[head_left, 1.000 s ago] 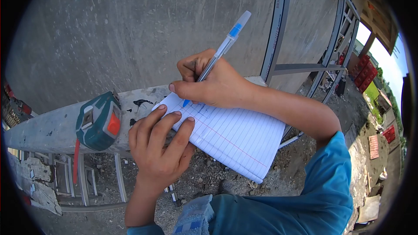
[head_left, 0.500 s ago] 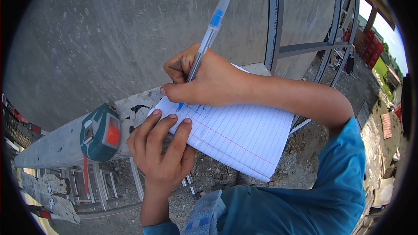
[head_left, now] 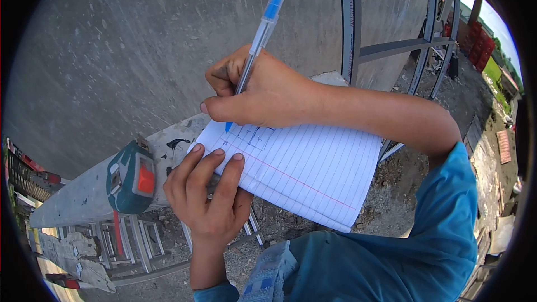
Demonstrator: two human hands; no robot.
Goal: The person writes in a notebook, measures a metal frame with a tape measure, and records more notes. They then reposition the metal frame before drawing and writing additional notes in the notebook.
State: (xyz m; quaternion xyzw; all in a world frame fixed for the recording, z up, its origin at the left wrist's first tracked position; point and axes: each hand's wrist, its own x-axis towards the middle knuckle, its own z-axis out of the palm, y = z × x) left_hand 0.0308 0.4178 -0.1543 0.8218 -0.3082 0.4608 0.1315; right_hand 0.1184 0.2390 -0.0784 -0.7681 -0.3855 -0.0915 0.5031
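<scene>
My right hand (head_left: 263,89) is closed around a blue pen (head_left: 263,31), which slants up with its clear cap on the upper end. The pen's blue tip is at the upper left part of a lined notebook (head_left: 313,170), beside small drawn lines and marks. My left hand (head_left: 210,193) lies with fingers spread, fingertips on the notebook's left edge. Left of it, a green tape measure (head_left: 131,179) with an orange-red button sits on the concrete ledge (head_left: 78,193).
A grey concrete wall (head_left: 168,39) rises behind the ledge. Metal framing (head_left: 349,28) stands at the right. Below the ledge are an aluminium ladder (head_left: 137,240) and rubble ground. Red stacked objects (head_left: 481,47) are at the far right.
The camera view has shifted slightly. My right hand and the pen have moved a little up and left relative to the notebook, and more of the drawn marks show.
</scene>
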